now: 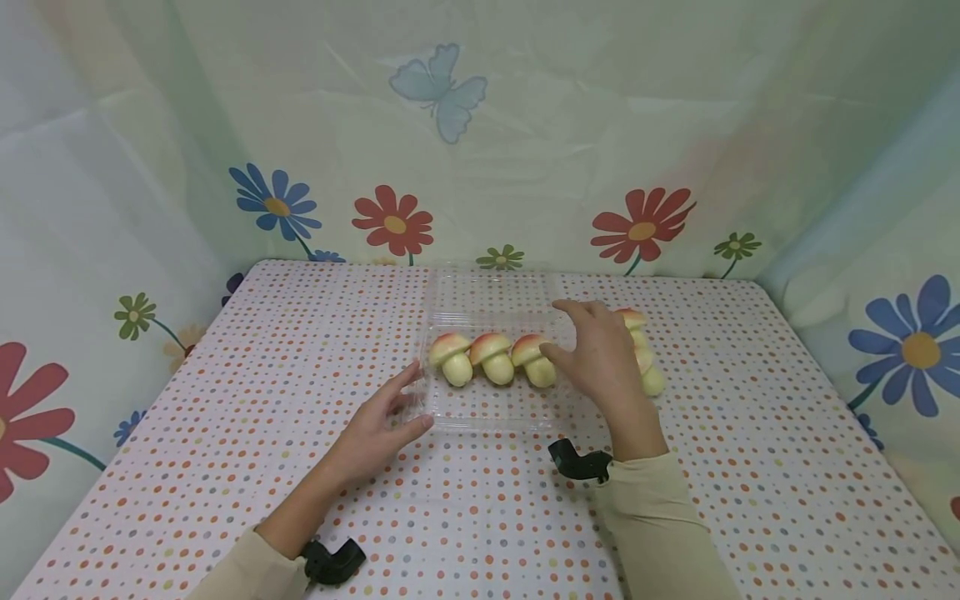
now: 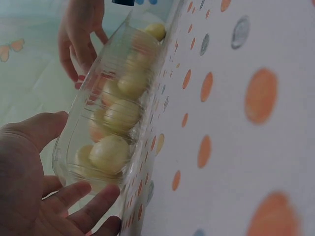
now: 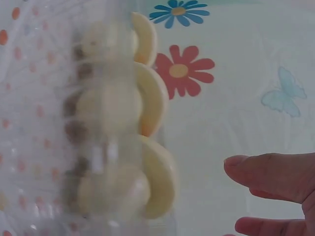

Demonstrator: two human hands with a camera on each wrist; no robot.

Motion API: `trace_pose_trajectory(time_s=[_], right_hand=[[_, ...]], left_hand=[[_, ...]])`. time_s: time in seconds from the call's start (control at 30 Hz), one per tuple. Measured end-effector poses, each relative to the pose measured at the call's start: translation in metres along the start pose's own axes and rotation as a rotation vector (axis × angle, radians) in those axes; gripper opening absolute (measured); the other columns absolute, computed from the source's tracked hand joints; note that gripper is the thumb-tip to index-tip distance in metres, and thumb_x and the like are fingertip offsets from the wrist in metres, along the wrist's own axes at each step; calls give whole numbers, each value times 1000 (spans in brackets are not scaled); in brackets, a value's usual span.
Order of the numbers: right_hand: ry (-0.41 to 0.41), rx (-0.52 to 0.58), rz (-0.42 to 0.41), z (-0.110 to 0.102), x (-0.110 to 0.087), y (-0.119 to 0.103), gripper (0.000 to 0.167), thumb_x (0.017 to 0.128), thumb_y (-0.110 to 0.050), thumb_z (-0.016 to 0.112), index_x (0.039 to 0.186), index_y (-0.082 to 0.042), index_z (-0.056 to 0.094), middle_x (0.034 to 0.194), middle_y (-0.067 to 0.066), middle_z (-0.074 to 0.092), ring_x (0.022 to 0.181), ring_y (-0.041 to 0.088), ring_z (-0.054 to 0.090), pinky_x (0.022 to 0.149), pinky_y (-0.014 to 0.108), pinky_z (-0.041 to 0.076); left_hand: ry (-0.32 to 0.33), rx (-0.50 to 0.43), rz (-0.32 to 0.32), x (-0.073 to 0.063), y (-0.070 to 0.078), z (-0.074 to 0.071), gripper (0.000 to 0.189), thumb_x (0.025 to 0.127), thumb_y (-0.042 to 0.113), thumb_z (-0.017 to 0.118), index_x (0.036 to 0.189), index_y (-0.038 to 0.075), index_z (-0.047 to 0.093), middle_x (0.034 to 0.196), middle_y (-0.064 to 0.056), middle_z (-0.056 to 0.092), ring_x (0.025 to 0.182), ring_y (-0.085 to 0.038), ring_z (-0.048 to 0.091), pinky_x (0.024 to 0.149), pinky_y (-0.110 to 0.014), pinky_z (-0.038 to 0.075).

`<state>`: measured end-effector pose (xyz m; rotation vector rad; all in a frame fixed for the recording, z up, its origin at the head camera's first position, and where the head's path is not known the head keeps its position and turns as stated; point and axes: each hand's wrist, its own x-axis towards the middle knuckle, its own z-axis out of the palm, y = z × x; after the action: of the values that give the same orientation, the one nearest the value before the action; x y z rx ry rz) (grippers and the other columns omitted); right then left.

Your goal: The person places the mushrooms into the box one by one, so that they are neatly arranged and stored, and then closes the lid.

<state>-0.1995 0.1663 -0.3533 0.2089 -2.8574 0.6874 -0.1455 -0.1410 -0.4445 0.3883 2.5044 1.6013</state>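
Observation:
A clear plastic clamshell box (image 1: pixel 487 412) lies on the table with its lid (image 1: pixel 491 292) folded back. Inside it, three mushroom-shaped pieces (image 1: pixel 492 358), cream with reddish caps, stand in a row. My left hand (image 1: pixel 371 433) is at the box's left end; in the left wrist view its thumb and fairly straight fingers lie against that end. Over the right end hovers my right hand (image 1: pixel 603 358), fingers spread and holding nothing. The right wrist view shows its thumb (image 3: pixel 270 172) apart from the pieces. More such mushrooms (image 1: pixel 651 379) sit right of the box, partly hidden by this hand.
A dotted cloth covers the table (image 1: pixel 465 533). A flowered curtain (image 1: pixel 517 167) hangs behind and at both sides. Black wrist devices (image 1: pixel 581 461) stick out from both sleeves.

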Motion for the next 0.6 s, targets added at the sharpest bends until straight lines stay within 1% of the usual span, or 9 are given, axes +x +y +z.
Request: trace_pose_trajectory(time_s=[0.13,0.23,0.4,0.6], right_hand=[[21,4,13,-9,-3,2,62,92,-21,79,147,-5,55,144,31,52,133,51,48,104,67,45],[30,10,28,-15,-4,4,62,93,-20,78,148,-5,54,146,31,50,134,54,45,105,69,43],[40,32,53,-20,-5,11,62,93,-19,77,148,-5,53,147,32,48,136,56,42,108,70,41],[63,65,74,-24,-5,20,62,93,-18,77,148,-5,53,146,33,48,136,58,42,106,72,42]], left_hand=[[0,3,-2,0,1,-1,83,100,35,71,167,26,21,169,1,32,149,-33,43,117,-60,39],[3,5,-6,-1,1,-1,84,100,36,71,167,26,22,169,2,32,149,-32,44,117,-60,39],[6,11,-3,-1,0,-1,84,100,36,70,167,26,21,169,0,32,149,-34,43,118,-62,37],[3,3,-7,-1,-2,0,83,99,38,70,166,27,22,169,-1,33,150,-36,41,118,-64,36]])
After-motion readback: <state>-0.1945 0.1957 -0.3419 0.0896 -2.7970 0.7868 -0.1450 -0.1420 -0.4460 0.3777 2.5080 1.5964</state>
